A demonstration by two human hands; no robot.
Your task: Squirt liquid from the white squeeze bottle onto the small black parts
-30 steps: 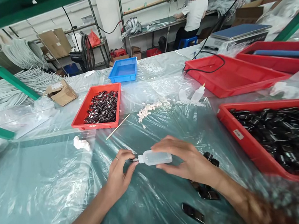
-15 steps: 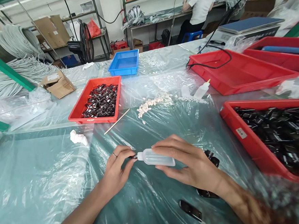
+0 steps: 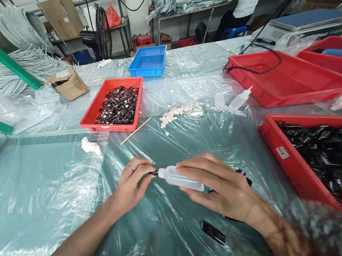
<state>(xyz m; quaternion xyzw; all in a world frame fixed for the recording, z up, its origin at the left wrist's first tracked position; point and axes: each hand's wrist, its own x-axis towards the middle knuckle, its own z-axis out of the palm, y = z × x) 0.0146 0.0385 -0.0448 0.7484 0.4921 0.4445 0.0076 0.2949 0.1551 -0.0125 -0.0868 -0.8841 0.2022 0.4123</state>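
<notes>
My right hand (image 3: pixel 214 183) is closed around a translucent white squeeze bottle (image 3: pixel 182 177), which lies on its side in the air with its cap pointing left. Between thumb and fingers, my left hand (image 3: pixel 135 180) pinches a small dark plastic part (image 3: pixel 154 173). The bottle's tip meets that part or sits right at it; the exact contact is too small to make out. Below my right hand a glossy black plastic piece (image 3: pixel 213 232) lies on the plastic-covered table (image 3: pixel 152 228). More black pieces are partly hidden behind my right hand and wrist.
A red tray (image 3: pixel 109 128) of small dark parts stands ahead left, a blue tray (image 3: pixel 147 71) behind it. At right a larger red tray (image 3: pixel 302 172) holds black pieces. Pale small pieces (image 3: pixel 172 115), a thin stick (image 3: pixel 135 131), crumpled tissue (image 3: pixel 90 146) and another squeeze bottle (image 3: pixel 240 99) lie between.
The whole view has shifted slightly, with the trays appearing higher or further right. Both hands keep their holds, the bottle still at the dark part and tilted a little more.
</notes>
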